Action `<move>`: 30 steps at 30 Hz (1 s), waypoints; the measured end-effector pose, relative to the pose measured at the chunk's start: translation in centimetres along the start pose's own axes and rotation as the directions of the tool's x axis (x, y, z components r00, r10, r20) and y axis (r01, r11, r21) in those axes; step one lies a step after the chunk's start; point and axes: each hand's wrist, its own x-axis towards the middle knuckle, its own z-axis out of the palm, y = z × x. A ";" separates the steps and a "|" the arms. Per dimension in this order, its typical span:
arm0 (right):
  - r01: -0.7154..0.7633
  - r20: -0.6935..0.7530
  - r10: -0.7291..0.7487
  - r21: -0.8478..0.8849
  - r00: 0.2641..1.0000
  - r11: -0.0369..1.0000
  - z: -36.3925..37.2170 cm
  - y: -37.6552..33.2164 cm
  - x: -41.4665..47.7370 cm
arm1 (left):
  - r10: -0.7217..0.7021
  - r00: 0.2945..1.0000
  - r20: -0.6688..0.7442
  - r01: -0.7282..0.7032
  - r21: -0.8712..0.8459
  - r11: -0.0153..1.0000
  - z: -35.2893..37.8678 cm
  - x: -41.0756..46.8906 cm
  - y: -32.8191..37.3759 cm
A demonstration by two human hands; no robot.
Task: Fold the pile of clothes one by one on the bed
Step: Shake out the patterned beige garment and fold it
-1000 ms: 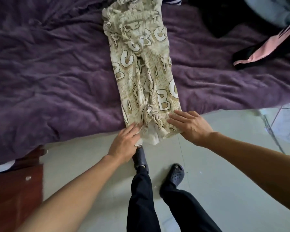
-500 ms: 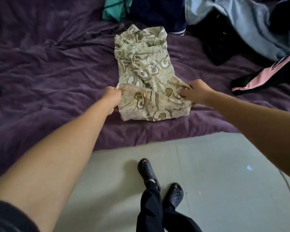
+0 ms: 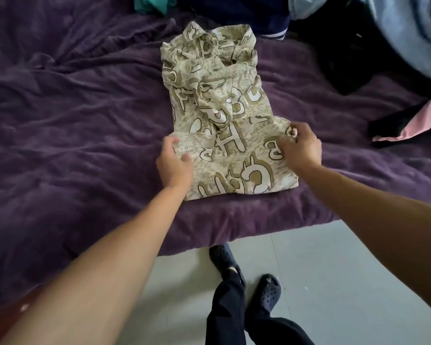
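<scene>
A beige letter-print garment (image 3: 217, 115) lies lengthwise on the purple bedspread (image 3: 67, 125), its near end folded up over its middle. My left hand (image 3: 174, 165) grips the left corner of that folded flap. My right hand (image 3: 300, 145) pinches the flap's right corner, with a bit of cloth bunched in the fingers. The pile of unfolded clothes (image 3: 373, 33) sits at the far right: light blue, black and navy pieces.
A black and pink garment (image 3: 413, 123) lies at the bed's right edge. A teal piece (image 3: 149, 3) shows at the top. The bed's near edge meets a pale tiled floor (image 3: 334, 270), where my legs and dark clogs (image 3: 268, 292) stand.
Both hands have carried the garment's near end up from the bed edge and laid it over the middle, so the piece is now about half as long.
</scene>
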 end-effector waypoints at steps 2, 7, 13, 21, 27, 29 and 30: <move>0.078 0.018 -0.076 -0.262 0.997 0.962 0.0 0.2 0.9 | 0.075 0.997 0.015 -0.076 0.179 0.981 -0.2 1.1 -0.6; 0.565 0.135 -0.601 -0.547 0.787 0.617 0.3 -0.2 0.8 | 0.609 0.776 0.165 -0.614 0.422 0.667 1.0 1.5 -1.5; 0.703 0.575 -0.406 -0.546 0.710 0.455 3.3 2.1 2.4 | 0.198 0.685 0.702 -0.693 0.542 0.476 3.2 3.5 -4.3; 0.861 0.662 -0.552 -0.418 0.506 0.289 -0.4 1.8 0.4 | 0.461 0.450 0.765 -0.872 0.265 0.412 -0.5 0.4 -4.3; 0.862 0.744 -0.524 -0.505 0.416 -0.033 -1.5 5.1 2.5 | 0.395 0.533 0.748 -0.846 0.476 0.240 -2.0 1.8 -7.8; 0.880 0.724 -0.590 -0.473 0.356 -0.050 -0.5 5.7 4.7 | 0.368 0.563 0.740 -0.826 0.490 0.280 -1.0 3.3 -7.2; 0.901 0.748 -0.580 -0.430 0.321 -0.056 -0.2 5.5 5.4 | 0.352 0.550 0.758 -0.834 0.469 0.292 -0.6 3.8 -6.5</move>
